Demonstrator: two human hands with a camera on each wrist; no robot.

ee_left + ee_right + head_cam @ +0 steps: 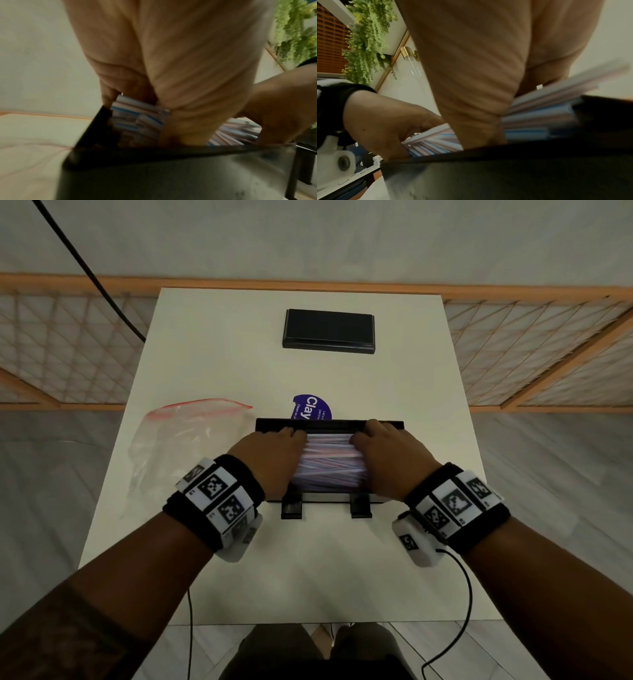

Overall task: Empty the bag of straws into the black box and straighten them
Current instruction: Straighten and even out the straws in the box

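The open black box [383,426] sits mid-table, holding a pile of pastel pink, blue and white straws [329,467] that lie crosswise, some crossed. My left hand [274,453] grips the pile's left end, and my right hand [387,453] grips its right end, fingers curled over the top. In the left wrist view, my left hand [171,67] wraps the straw ends [137,116] just above the box wall [171,175]. In the right wrist view, my right hand [479,67] closes around the straws [539,116] inside the box [505,175]. The clear zip bag [178,440] lies flat and empty to the left.
A black lid [329,330] lies at the far side of the white table [239,577]. A purple round sticker [311,407] shows just behind the box. A wooden lattice fence [548,344] stands beyond the table. Thin cables hang from both wrist cameras.
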